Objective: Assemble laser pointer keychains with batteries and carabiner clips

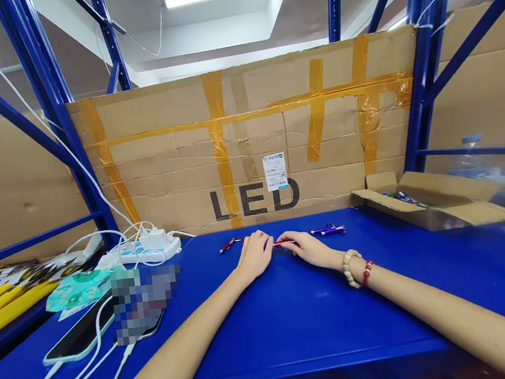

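Near the middle of the blue table, my right hand (pixel 307 249) pinches a slim red pen (pixel 283 244) that lies almost level. The pen's left end meets the thumb side of my left hand (pixel 255 255), whose fingers are curled closed around that end, with the fingertips partly hidden. Just left of my left hand lies another red pen-like piece (pixel 226 245), angled, its right end close to my knuckles. Beyond my right hand, purple pens (pixel 329 229) lie together on the table.
An open cardboard box (pixel 438 214) with pens inside stands at the back right. On the left are a phone (pixel 79 331), white cables, a power strip (pixel 170 246), a teal packet (pixel 79 288) and yellow-handled items (pixel 15 308). A taped cardboard wall (pixel 172 168) closes the back between blue posts.
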The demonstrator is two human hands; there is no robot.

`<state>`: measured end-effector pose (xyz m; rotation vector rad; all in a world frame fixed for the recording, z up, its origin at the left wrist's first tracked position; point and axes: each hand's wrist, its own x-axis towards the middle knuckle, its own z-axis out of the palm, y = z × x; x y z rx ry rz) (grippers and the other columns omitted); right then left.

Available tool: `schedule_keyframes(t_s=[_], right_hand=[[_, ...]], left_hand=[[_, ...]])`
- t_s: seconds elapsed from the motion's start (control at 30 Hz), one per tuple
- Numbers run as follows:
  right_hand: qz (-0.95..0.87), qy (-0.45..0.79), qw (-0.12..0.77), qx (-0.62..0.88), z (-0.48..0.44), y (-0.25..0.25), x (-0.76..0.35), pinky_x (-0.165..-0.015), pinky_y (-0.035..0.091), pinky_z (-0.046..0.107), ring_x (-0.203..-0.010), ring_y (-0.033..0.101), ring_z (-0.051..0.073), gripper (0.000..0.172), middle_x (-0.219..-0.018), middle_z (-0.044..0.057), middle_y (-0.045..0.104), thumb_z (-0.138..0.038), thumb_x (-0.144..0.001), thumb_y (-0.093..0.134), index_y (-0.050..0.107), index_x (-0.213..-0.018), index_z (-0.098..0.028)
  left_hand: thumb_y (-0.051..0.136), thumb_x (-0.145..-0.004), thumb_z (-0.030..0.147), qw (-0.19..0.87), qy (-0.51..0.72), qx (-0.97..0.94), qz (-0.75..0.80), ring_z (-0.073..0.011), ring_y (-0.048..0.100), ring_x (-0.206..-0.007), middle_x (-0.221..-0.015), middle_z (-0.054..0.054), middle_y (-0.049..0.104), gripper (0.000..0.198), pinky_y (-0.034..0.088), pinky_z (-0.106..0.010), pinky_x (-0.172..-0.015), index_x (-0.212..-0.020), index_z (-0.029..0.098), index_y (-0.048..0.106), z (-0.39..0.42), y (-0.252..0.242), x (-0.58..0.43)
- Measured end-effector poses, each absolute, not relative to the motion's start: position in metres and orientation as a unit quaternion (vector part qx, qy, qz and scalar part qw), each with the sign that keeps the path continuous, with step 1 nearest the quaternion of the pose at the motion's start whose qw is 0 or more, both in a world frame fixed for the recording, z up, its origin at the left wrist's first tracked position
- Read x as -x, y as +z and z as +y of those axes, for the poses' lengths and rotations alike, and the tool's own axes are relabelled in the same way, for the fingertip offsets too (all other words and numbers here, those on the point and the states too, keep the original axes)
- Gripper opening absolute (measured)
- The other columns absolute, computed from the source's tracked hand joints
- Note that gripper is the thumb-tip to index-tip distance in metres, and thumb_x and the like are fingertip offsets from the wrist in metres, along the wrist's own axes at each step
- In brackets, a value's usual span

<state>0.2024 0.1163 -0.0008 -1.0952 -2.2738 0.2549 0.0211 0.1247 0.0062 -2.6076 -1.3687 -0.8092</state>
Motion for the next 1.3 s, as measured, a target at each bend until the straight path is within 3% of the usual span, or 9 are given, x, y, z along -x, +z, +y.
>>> schedule_keyframes(t_s=[0.3,0.43,0.77,0.93,1.3], right_hand=[[-0.86,0.085,0.274,0.422,0.114,-0.002,-0.202,-0.083,0.042,0.034,-0.092,0.058,0.02,0.034,-0.101,0.007,0.063,-0.041,-0.091,0.034,0.059,-0.1,-0.019],[-0.854,0.076,0.268,0.439,0.11,0.002,-0.202,-0.078,0.043,0.033,-0.09,0.059,0.021,0.035,-0.098,0.004,0.065,-0.043,-0.09,0.035,0.062,-0.098,-0.022],[-0.82,0.064,0.299,0.484,0.113,0.002,-0.202,-0.076,0.042,0.03,-0.095,0.059,0.02,0.036,-0.104,0.002,0.065,-0.046,-0.089,0.036,0.063,-0.1,-0.025],[-0.82,0.068,0.302,0.482,0.112,0.003,-0.201,-0.067,0.041,0.028,-0.083,0.06,0.019,0.038,-0.095,0.001,0.067,-0.052,-0.085,0.04,0.065,-0.091,-0.025],[-0.828,0.094,0.314,0.455,0.118,-0.002,-0.203,-0.081,0.041,0.03,-0.096,0.058,0.018,0.034,-0.105,0.0,0.065,-0.046,-0.088,0.038,0.064,-0.1,-0.026]], left_hand=[[0.037,-0.089,0.024,-0.045,-0.32,0.859,-0.397,-0.0199,0.051,-0.089,-0.089,-0.004,0.057,0.022,0.037,-0.036,-0.084,-0.078,0.019,0.055,0.127,-0.003,-0.024],[0.048,-0.083,0.027,-0.116,-0.391,0.827,-0.386,-0.0181,0.052,-0.094,-0.095,-0.003,0.058,0.009,0.038,-0.032,-0.087,-0.087,0.021,0.053,0.129,-0.002,-0.023],[0.036,-0.086,0.033,-0.292,-0.49,0.707,-0.419,-0.0181,0.055,-0.097,-0.098,-0.004,0.062,0.023,0.04,-0.028,-0.084,-0.088,0.02,0.054,0.137,0.0,-0.015],[0.036,-0.085,0.034,-0.32,-0.492,0.686,-0.43,-0.0187,0.054,-0.097,-0.095,-0.004,0.062,0.024,0.038,-0.03,-0.086,-0.084,0.02,0.055,0.14,-0.002,-0.015],[0.035,-0.085,0.032,-0.325,-0.485,0.684,-0.438,-0.0183,0.053,-0.097,-0.093,-0.003,0.061,0.023,0.037,-0.029,-0.086,-0.082,0.021,0.054,0.137,0.001,-0.016]])
